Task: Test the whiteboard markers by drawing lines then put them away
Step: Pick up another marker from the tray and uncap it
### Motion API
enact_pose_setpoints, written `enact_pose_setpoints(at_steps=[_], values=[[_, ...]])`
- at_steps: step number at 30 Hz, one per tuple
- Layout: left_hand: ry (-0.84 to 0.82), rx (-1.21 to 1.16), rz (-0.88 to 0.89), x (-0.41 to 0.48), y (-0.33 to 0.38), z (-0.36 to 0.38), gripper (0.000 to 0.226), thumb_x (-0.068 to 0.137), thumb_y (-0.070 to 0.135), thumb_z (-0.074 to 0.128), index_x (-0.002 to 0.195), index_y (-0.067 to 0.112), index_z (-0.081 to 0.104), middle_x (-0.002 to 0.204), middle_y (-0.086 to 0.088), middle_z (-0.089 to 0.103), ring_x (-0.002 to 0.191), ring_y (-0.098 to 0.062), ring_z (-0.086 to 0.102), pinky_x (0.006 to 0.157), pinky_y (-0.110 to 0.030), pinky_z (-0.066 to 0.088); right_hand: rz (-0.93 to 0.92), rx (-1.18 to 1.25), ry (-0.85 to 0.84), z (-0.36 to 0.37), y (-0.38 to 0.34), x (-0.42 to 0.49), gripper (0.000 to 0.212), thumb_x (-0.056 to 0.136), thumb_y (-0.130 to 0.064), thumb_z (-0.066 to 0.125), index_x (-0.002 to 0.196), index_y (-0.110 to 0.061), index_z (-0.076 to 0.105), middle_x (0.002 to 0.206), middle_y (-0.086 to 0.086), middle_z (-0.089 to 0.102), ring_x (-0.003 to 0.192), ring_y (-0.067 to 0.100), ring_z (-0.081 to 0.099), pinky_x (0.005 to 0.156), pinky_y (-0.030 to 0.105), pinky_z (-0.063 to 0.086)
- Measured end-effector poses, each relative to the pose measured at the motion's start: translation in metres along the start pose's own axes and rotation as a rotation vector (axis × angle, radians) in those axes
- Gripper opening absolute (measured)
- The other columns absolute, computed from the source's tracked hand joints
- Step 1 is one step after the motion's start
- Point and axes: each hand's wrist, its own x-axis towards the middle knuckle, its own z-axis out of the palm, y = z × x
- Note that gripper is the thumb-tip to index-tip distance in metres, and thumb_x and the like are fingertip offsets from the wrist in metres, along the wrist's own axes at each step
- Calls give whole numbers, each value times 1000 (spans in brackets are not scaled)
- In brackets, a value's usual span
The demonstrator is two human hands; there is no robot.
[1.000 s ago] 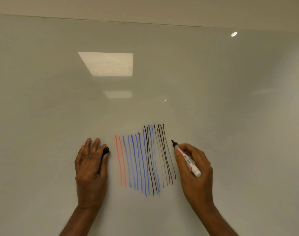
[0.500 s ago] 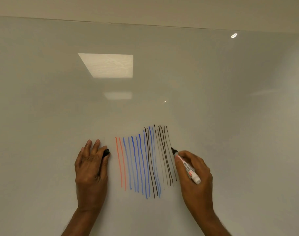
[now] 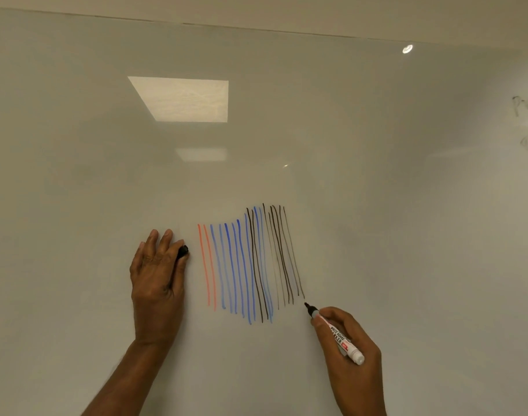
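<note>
Marker (image 3: 336, 334): white barrel with a printed label, black nib bared. Lying slantwise through the right-hand fingers, nib poking out above and left of the fingertips, butt end jutting out lower right.
Right hand (image 3: 351, 358): fingers curled close round the barrel, thumb and forefinger pinching just behind the nib. Nothing else held.
Nib contact: just beyond the right fingertips, close below the foot of the rightmost dark line. Touching the board or barely off it, cannot tell.
Black lines (image 3: 282, 253): up and left of the right fingertips. Several near-vertical strokes, some thin and faint, plus two darker ones running among the blue.
Blue lines (image 3: 232, 265): further left, between the two sets of fingers. A band of near-vertical strokes, some bold, some pale.
Red lines (image 3: 207, 265): two strokes, nearest the left-hand fingers, just right of the forefinger.
Cap (image 3: 183, 252): black, pinched between left thumb and side of forefinger, end showing past the forefinger.
Left hand (image 3: 156, 274): remaining fingers straight, close together, laid flat on the board, tips pointing up.
Whiteboard (image 3: 76, 175): glossy, pale grey, under both hands and all strokes.
Ceiling-light reflection (image 3: 184, 99): bright rectangle well above the left fingertips.
Faint writing (image 3: 527, 106): far up and right of the right fingers, at the frame edge, illegible.
</note>
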Motion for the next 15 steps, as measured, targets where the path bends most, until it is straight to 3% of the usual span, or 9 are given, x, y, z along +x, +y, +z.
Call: enact_pose_setpoints(at_steps=[2,4,5,7,9,12,15], values=[[-38,-33,-39,-1,6,-7,31,99,8,64,128,-3,66,141,-16,59,143,-31,46,120,-58,32,41,73,-26,-1,-14,-4,18,81,-44,74,96,-34,72,98,-19,72,96,6,68,82,11,51],[-60,-88,-120,-7,18,-16,33,97,4,66,129,-1,66,142,-13,59,145,-28,45,121,-52,33,63,154,-50,-2,-27,-6,38,68,-66,76,95,-40,73,89,-15,75,85,8,71,73,15,55],[-65,-124,-176,-11,28,-23,33,96,6,65,128,0,67,142,-10,59,146,-26,43,122,-45,33,61,181,-55,-2,-34,-8,40,66,-65,78,96,-38,74,89,-11,76,82,12,73,70,16,55],[-54,-194,-295,-18,47,-37,32,95,8,65,126,3,68,141,-5,60,147,-21,42,121,-30,32,23,246,-95,0,-50,-15,26,78,-34,80,101,-23,74,93,-3,77,87,17,73,71,16,55],[-42,-236,-349,-26,66,-50,30,94,7,66,124,7,70,139,-2,62,146,-19,42,119,-26,33,16,306,-163,3,-71,-24,22,83,-15,73,105,-14,73,99,-3,76,93,15,72,75,15,54],[-50,-329,-470,-35,91,-69,32,96,11,65,128,14,69,138,7,63,143,-11,45,116,-21,35,21,400,-254,12,-94,-41,22,91,-24,64,108,-13,73,101,0,76,102,13,71,85,13,50],[-102,-559,-785,-38,114,-89,27,103,22,55,127,22,68,127,12,71,127,-4,60,108,-23,46,32,419,-317,25,-103,-57,29,96,-34,53,111,-17,72,101,-3,77,107,7,68,90,8,44]])
